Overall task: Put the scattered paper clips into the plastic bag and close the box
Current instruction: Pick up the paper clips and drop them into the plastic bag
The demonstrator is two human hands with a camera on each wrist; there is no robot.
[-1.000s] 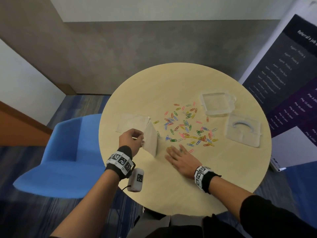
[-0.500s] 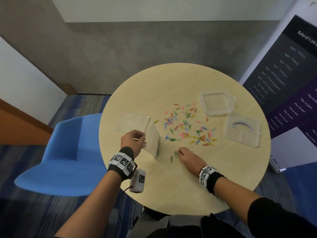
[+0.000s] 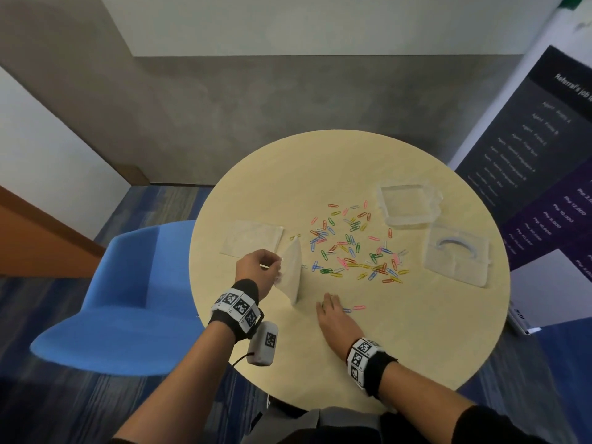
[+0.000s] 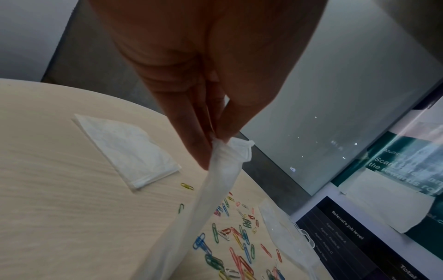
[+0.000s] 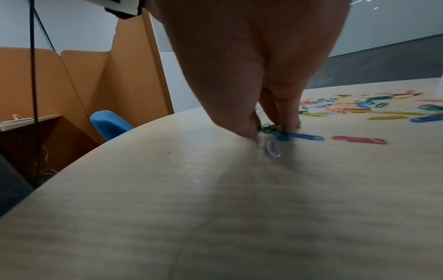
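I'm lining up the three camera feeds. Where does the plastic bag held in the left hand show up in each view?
Head: plastic bag left of centre, pinched by the left hand, standing on the table.
Left wrist: bag hangs from the fingertips, running centre to bottom.
Right wrist: not in view.
Shared landmark: the scattered paper clips.

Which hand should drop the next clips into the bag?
Right. The right hand already rests on a few clips near the bag, while the left hand is busy pinching the bag upright.
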